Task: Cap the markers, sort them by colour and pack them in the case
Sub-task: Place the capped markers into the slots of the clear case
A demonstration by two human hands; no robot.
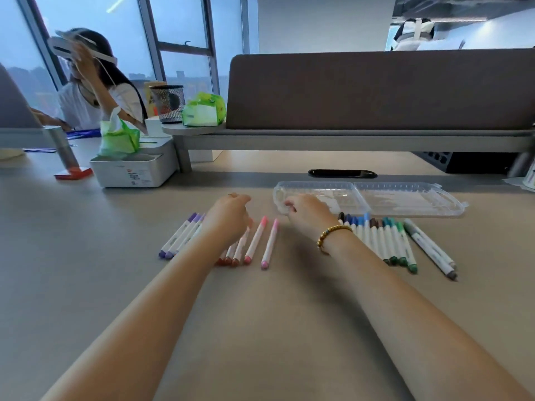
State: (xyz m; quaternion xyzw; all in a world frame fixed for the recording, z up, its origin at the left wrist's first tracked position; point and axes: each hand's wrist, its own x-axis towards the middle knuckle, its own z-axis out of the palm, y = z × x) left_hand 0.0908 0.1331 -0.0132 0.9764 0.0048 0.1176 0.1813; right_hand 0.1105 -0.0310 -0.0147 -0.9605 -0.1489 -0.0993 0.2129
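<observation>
Capped markers lie in colour groups under and beside both hands, the left hand (pixel 228 215) loosely curled over the red markers (pixel 236 250), the right hand (pixel 307 212) curled at the open clear case (pixel 405 198), its hold unclear.

Bare desk (pixel 260 328) in front of the marker rows is open for approach. Markers lie in groups: purple (pixel 181 237), pink (pixel 269 244), blue-green row (pixel 385 241), w/ a gap between pink & blue. Open clear case (pixel 405 198) blocks just behind; grey divider (pixel 376 91) walls the back.
</observation>
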